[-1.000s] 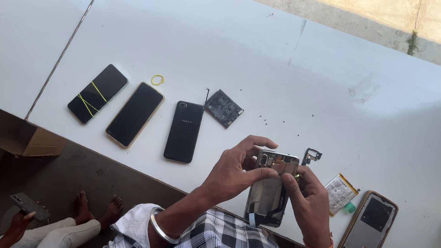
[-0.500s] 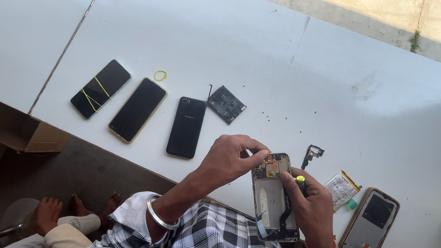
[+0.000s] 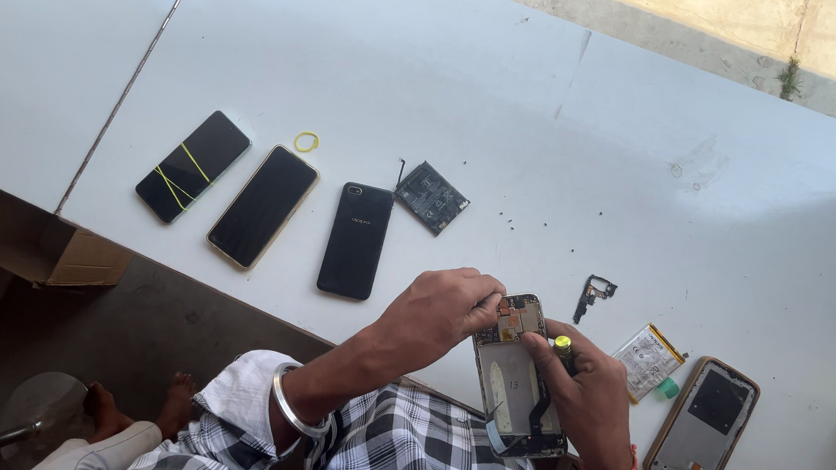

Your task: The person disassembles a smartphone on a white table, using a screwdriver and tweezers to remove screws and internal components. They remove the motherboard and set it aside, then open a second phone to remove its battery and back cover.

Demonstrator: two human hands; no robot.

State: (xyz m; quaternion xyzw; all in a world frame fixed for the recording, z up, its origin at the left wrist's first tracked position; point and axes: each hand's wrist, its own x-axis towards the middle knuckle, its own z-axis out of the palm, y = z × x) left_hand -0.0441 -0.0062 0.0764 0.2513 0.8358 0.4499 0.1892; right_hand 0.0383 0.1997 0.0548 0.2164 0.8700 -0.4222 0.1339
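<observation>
My left hand, with a steel bangle on the wrist, pinches the top edge of an opened phone. The phone's back is off, showing its metal frame, a ribbon cable and a small board at the top. My right hand cradles the phone's right side. It also holds a small screwdriver with a yellow cap, tip down at the top board. Both hands hover over the near edge of the white table.
On the table lie a banded black phone, a gold-rimmed phone, a black phone, a circuit board, a yellow rubber band, a small bracket, a battery and a phone shell. A cardboard box sits below left.
The opened phone was turned face-up and lifted closer to the table edge. My left hand shifted to its top edge, and my right hand brought the screwdriver onto the top board.
</observation>
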